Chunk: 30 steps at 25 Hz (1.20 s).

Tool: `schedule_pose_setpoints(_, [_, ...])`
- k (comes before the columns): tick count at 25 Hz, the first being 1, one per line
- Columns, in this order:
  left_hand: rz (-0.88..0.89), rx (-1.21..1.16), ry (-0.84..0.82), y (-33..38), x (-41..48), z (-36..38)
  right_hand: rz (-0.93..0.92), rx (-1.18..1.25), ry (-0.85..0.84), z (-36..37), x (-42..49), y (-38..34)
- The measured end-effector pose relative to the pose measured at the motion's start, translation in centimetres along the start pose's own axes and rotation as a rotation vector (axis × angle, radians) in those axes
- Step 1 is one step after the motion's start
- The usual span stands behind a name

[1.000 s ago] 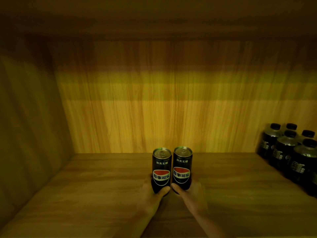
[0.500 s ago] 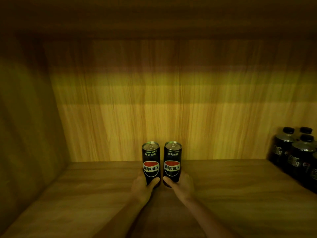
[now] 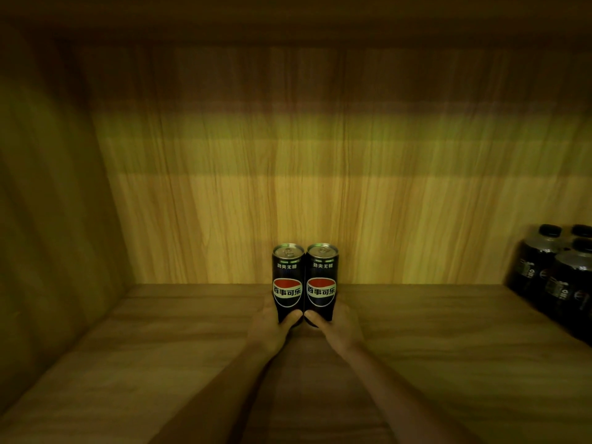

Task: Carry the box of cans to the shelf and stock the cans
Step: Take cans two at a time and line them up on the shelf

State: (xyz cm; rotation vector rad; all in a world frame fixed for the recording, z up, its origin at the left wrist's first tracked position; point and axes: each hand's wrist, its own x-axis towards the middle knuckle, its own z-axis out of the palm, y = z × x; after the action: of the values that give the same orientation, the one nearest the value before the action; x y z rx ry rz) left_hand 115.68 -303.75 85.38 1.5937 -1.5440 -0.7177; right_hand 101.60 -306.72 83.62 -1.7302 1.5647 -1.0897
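Two tall black cans stand upright side by side, touching, deep on the wooden shelf board near its back wall. My left hand grips the left can low down, thumb across its front. My right hand grips the right can the same way. Both labels, with a red, white and blue round logo, face me. The box of cans is out of view.
Several dark bottles with black caps stand at the shelf's right end. A wooden side wall closes the left, the back wall is just behind the cans, and a board runs overhead.
Both hands have pushed the two cans farther back along the shelf toward the back wall, staying together. The bottles sit closer to the right edge of the view.
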Motion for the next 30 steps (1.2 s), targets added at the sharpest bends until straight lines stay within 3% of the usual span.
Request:
schedule_pose_setpoints(8, [0.015, 0.268, -0.012, 0.5, -0.7, -1.6, 0.064, 0.086, -0.123, -3.5, -2.8, -2.8])
schedule_pose_setpoints(15, [0.200, 0.555, 0.052, 6.7, -10.1, -6.4, -0.242, -0.456, -0.082, -9.6, -11.0, -8.6])
schedule_pose_setpoints(18, [0.273, 0.668, 0.078, 7.4, -15.8, -7.4, -0.330, -0.577, -0.071, -11.6, -15.5, -9.5])
schedule_pose_setpoints(23, [0.276, 0.781, 0.037, 4.7, -26.2, -5.8, -0.380, -0.734, -0.040, -12.6, -25.1, -6.4])
schedule_pose_setpoints(30, [0.294, 0.761, 0.036, -0.9, -37.7, 1.1, -0.377, -0.735, -0.165, -11.3, -36.2, 2.1])
